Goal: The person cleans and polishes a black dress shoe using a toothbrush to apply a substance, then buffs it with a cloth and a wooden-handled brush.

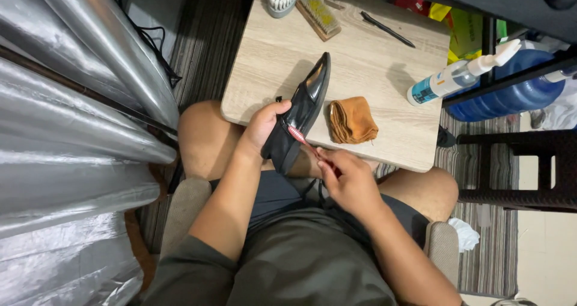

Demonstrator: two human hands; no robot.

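**Black shoe and red toothbrush at the table edge**

The glossy black shoe (303, 110) stands tilted on its side, toe reaching onto the wooden table (372, 59), heel overhanging the near edge. The small red toothbrush (299, 136) presses its bristle head against the shoe's side, handle angled away from the table.

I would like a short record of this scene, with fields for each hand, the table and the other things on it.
left hand: left hand grips a black shoe, heel end toward the person
right hand: right hand holds a small red toothbrush, bristle end against the shoe's side
table: light wooden table
on table: folded orange cloth, spray bottle, black pen, two brushes
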